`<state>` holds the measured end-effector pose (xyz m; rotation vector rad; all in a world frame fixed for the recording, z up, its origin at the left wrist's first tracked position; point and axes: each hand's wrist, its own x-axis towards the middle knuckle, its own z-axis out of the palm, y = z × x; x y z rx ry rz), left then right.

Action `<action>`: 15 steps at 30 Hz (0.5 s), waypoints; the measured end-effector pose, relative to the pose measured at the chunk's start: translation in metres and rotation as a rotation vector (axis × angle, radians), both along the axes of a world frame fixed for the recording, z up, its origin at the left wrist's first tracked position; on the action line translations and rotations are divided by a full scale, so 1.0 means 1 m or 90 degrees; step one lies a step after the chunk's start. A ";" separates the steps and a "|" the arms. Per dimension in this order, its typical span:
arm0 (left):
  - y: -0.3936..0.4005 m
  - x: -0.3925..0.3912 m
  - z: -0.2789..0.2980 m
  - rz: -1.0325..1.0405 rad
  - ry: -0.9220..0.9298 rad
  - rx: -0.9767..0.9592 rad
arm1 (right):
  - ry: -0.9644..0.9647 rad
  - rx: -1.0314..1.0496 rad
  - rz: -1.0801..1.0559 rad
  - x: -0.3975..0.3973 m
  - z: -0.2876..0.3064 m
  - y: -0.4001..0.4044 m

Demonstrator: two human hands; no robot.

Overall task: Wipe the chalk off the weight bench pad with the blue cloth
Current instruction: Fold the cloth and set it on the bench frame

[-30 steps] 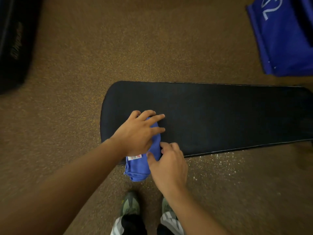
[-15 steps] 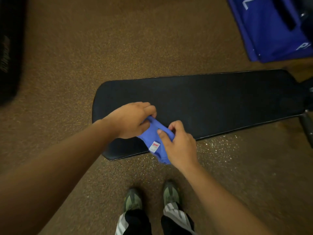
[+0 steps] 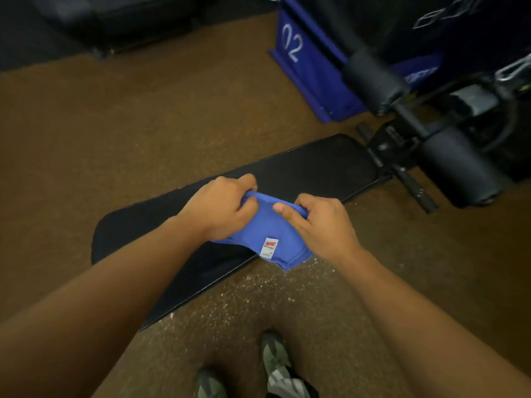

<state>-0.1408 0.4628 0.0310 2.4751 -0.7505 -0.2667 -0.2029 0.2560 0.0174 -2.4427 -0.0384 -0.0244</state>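
The black weight bench pad (image 3: 316, 170) runs diagonally from lower left to upper right. Over its near edge hangs the blue cloth (image 3: 270, 231), with a small white and red label facing up. My left hand (image 3: 221, 206) pinches the cloth's upper left edge. My right hand (image 3: 321, 222) pinches its upper right edge. The cloth is stretched between both hands, and its lower corner droops past the pad's edge. I see no chalk marks on the dark pad.
The bench's frame and foam leg rollers (image 3: 454, 165) stand at the right end. A blue box marked 02 (image 3: 310, 70) sits behind. Dark gym equipment (image 3: 115, 21) lines the far side. White specks dot the brown floor (image 3: 258, 305) near my shoes (image 3: 275, 360).
The cloth went from lying folded under my left palm to being lifted and spread between both hands. The view swung, so the bench's right end and rollers now show.
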 end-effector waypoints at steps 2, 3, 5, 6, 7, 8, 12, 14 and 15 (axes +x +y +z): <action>-0.028 0.009 0.022 -0.030 -0.063 -0.008 | -0.041 -0.016 -0.050 0.000 0.022 -0.025; -0.042 0.013 0.032 -0.047 -0.089 -0.010 | -0.058 -0.027 -0.072 0.000 0.033 -0.039; -0.073 0.021 0.051 -0.081 -0.129 -0.008 | -0.092 -0.055 -0.111 0.000 0.051 -0.069; -0.090 0.025 0.060 -0.097 -0.148 -0.008 | -0.108 -0.070 -0.129 -0.001 0.060 -0.086; -0.108 0.028 0.068 -0.113 -0.168 -0.011 | -0.123 -0.086 -0.145 -0.002 0.068 -0.103; -0.126 0.030 0.075 -0.130 -0.189 -0.016 | -0.137 -0.101 -0.163 -0.004 0.076 -0.120; -0.207 0.034 0.096 -0.194 -0.265 -0.030 | -0.148 -0.150 -0.242 -0.020 0.101 -0.191; -0.247 0.032 0.101 -0.228 -0.278 -0.028 | -0.130 -0.163 -0.279 -0.032 0.108 -0.226; -0.267 0.031 0.103 -0.244 -0.277 -0.029 | -0.118 -0.168 -0.293 -0.039 0.111 -0.243</action>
